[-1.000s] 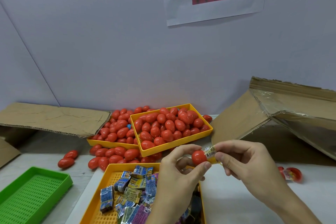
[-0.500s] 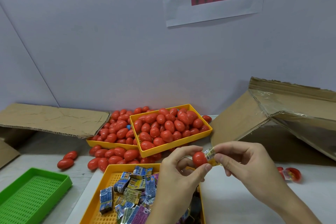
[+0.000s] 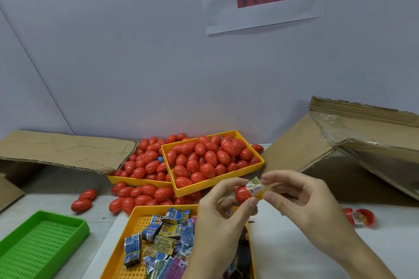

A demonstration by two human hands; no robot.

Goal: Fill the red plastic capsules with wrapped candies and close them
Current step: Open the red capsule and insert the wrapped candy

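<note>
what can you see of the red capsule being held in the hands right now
The red capsule looks like a glossy plastic half shell, rounded end pointing left, open end to the right. A wrapped candy in clear and yellow printed wrap sticks out of that opening, so it is not closed. The left hand pinches the shell between thumb and fingers; the right hand pinches the candy's far end. It is held in the air above the near yellow tray of wrapped candies, touching nothing else.

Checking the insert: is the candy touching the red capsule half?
Touching. Head view shows the candy pressed against the capsule half, no gap between them.
</note>
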